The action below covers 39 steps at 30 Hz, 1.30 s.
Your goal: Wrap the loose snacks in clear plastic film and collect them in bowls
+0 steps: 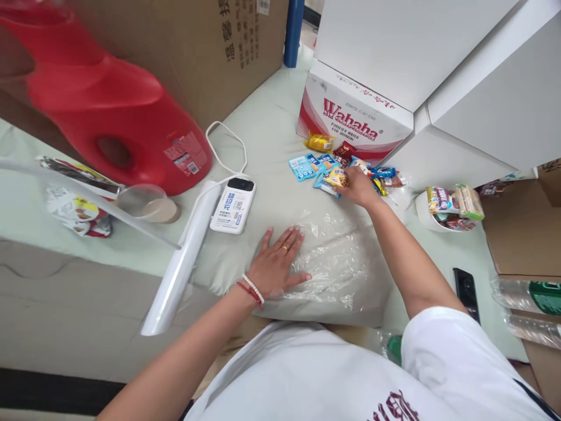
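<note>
Pale green worktop (pixel 272 126) carried a clear plastic bag (pixel 339 263) pinned flat under the spread left hand (pixel 276 266), while the right hand (pixel 357 187) pinched a yellow snack packet (pixel 336 177) among loose packets (pixel 307 165), which might scatter if nudged.

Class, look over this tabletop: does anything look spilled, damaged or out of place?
Nothing is spilled or broken. The snack packets lie loosely scattered by the Wahaha box, under the right hand; the left hand presses a crinkled plastic bag.

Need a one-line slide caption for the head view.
Left hand flat on a clear plastic bag; right hand grasping a snack packet from a pile beside a Wahaha carton.
</note>
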Each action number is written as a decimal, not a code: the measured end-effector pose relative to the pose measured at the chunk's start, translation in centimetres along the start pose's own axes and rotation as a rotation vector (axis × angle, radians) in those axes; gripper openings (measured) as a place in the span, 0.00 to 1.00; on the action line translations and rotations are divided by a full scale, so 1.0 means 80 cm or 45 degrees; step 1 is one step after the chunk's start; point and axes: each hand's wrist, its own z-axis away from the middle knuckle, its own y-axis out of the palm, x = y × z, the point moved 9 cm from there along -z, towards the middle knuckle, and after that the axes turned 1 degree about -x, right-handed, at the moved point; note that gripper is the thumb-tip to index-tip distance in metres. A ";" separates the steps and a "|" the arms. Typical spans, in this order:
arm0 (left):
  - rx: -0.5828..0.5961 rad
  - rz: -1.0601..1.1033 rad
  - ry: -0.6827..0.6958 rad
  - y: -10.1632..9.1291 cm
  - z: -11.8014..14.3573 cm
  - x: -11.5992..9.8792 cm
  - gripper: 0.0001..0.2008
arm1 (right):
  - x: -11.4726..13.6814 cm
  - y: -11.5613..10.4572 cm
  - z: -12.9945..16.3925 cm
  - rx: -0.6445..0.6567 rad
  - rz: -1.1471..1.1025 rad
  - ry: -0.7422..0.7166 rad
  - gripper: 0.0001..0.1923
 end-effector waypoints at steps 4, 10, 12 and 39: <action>0.005 -0.039 0.000 0.003 -0.001 0.000 0.50 | 0.019 -0.027 0.087 0.063 -0.146 -0.131 0.37; -0.016 -0.083 0.031 0.002 0.000 -0.001 0.51 | 0.082 0.045 0.233 0.547 -0.114 -0.193 0.34; -0.006 -0.085 0.029 0.003 0.000 0.000 0.52 | 0.082 0.064 0.245 0.583 -0.128 -0.164 0.38; 0.271 -0.121 -0.023 0.018 -0.007 0.006 0.68 | 0.064 0.005 0.205 0.365 0.054 -0.172 0.27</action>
